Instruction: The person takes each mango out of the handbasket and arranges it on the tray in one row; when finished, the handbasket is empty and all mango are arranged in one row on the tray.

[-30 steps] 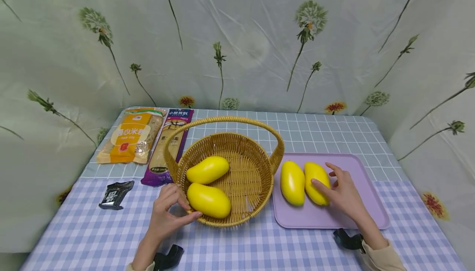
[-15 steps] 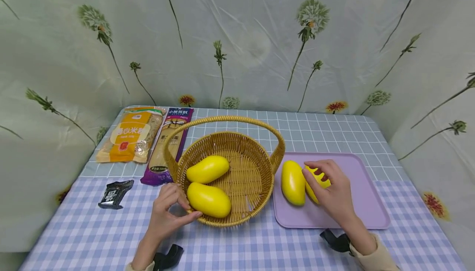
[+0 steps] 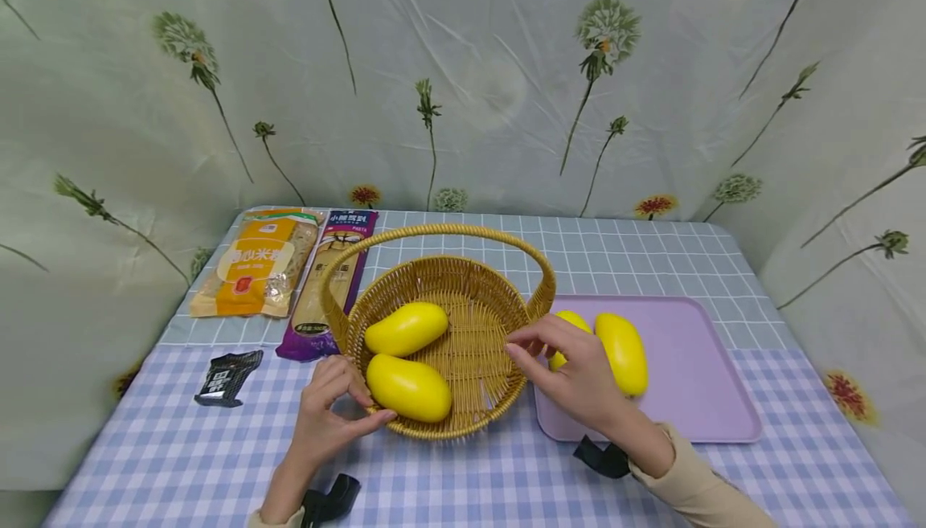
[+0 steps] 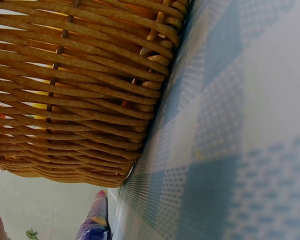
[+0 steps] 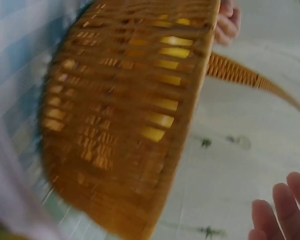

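Note:
A woven wicker basket (image 3: 477, 351) with a tall arched handle stands on the table and holds two yellow mangoes, one (image 3: 407, 329) behind the other (image 3: 409, 388). My left hand (image 3: 329, 407) grips its left front rim between thumb and fingers. The right hand (image 3: 579, 367), fingers loosely bent and holding nothing, hovers by the basket's right rim. In the right wrist view its fingertips (image 5: 285, 210) appear apart from the wicker. Two more mangoes lie on a purple tray (image 3: 694, 367); the hand partly covers the left one (image 3: 574, 321), while the right one (image 3: 622, 355) shows almost fully.
Behind the left hand lie an orange-labelled food bag (image 3: 253, 264) and a purple pasta packet (image 3: 329, 287). A small black wrapper (image 3: 228, 378) rests on the checked cloth (image 3: 181, 456) at left. A flowered curtain (image 3: 492, 94) closes off the back.
My right hand has moved left from above the right mango on the tray to the basket's right rim, holding nothing. The left hand stays on the rim.

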{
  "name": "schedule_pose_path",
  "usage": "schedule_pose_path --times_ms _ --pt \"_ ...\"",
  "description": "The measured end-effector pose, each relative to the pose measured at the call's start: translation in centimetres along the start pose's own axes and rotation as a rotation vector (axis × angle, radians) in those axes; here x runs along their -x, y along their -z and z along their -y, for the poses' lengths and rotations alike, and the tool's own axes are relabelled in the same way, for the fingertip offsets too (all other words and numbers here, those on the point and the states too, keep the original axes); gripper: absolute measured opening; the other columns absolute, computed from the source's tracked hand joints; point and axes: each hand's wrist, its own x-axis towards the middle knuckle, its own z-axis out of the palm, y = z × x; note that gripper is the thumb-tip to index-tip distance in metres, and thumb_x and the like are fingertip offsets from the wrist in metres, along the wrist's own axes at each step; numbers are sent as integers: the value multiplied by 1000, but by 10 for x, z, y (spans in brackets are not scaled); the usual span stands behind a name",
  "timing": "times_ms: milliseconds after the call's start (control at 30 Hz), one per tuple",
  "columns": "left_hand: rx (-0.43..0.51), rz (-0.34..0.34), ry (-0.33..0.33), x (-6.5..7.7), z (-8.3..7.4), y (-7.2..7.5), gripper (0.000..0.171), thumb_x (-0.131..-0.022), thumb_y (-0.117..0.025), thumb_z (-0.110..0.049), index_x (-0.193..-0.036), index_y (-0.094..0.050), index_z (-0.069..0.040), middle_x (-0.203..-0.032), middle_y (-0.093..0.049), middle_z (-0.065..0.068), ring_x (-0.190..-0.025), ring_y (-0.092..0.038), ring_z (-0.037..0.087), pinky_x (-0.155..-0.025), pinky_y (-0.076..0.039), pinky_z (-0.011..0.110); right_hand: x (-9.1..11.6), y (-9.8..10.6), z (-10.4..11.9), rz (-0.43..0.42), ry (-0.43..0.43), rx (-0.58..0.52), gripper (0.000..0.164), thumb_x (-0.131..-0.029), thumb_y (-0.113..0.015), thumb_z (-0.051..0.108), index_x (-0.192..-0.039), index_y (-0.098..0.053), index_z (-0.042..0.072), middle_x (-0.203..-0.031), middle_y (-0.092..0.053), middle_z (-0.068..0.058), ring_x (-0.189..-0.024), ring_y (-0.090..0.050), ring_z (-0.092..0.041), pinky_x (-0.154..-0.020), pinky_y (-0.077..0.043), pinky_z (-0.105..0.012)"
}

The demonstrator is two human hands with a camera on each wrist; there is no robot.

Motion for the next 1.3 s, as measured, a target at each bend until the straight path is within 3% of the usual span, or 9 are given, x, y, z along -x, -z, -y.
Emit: schedule_pose_path --times_ms 300,600,733,1000,1300 --pt "-9 8 15 -1 -2 1 39 -75 -81 -34 -64 -53 -10 -65 -50 -2 -67 -44 12 -80 -28 27 -34 -24 14 276 -61 119 16 -89 -66 34 -96 -69 20 -88 -64 12 -78 -59 -4 -66 -48 -23" --pt "-3 18 31 0 -1 2 38 -75 -80 -35 -64 -54 -9 -66 -50 -2 -69 -45 13 -81 -28 27 -77 -49 14 772 -214 194 37 -89 -63 45 -113 -68 18 -102 -67 7 -87 -61 -12 -70 -46 -30" --pt "-2 19 34 1 -1 2 38 -75 -81 -34 -64 -54 -10 -66 -50 -2 -69 -45 13 -81 -28 27 -87 -62 7 923 -251 180 38 -87 -65 46 -115 -66 21 -103 -67 4 -91 -60 -11 -75 -46 -30" --pt "-7 28 56 1 -2 2 38 -75 -81 -35 -64 -54 -10 -65 -50 -3 -70 -45 13 -81 -28 27 -93 -85 -2 1082 -332 165 49 -79 -73 47 -120 -64 22 -97 -65 7 -83 -56 -6 -72 -44 -26" --pt "-8 29 63 2 -2 3 38 -74 -81 -35 -64 -54 -11 -65 -50 -3 -70 -45 12 -82 -29 27 -91 -102 -1 1130 -349 187 55 -75 -78 45 -119 -62 17 -95 -64 8 -81 -57 -4 -70 -44 -24"
